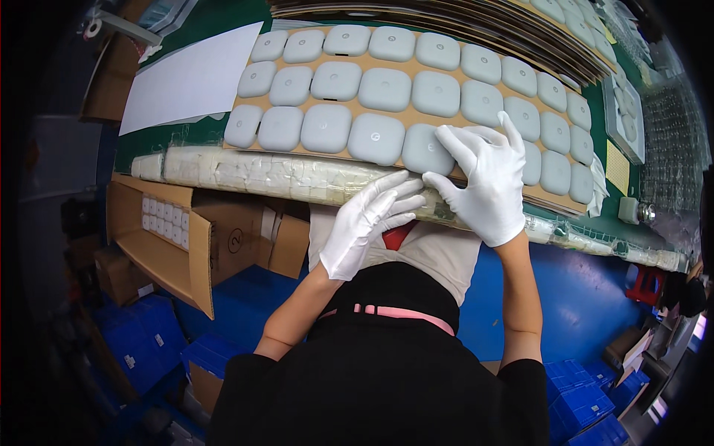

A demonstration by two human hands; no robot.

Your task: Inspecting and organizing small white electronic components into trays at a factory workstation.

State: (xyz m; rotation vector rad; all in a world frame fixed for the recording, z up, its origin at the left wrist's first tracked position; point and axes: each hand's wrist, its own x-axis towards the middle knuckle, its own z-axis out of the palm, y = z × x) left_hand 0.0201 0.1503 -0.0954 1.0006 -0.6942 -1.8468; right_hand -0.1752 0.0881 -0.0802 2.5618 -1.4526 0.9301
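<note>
Rows of light grey, rounded-square plastic cases, each with a small round mark, lie on a brown cardboard sheet (347,65). Over the front row arches my right hand (483,167) in a white glove, its fingers spread. Its thumb and index fingertips are at the right side of one grey case (427,149); what lies under the palm is hidden. My left hand (375,215), also white-gloved, hovers by the table's front edge below that case. Its fingers are stretched out and it holds nothing.
Stacked cardboard sheets (446,21) rise behind the rows. A white sheet (190,78) lies at the left of the green table. The table's front edge (260,169) is wrapped in tape. An open cardboard box (201,256) stands below left; blue boxes (584,394) sit lower right.
</note>
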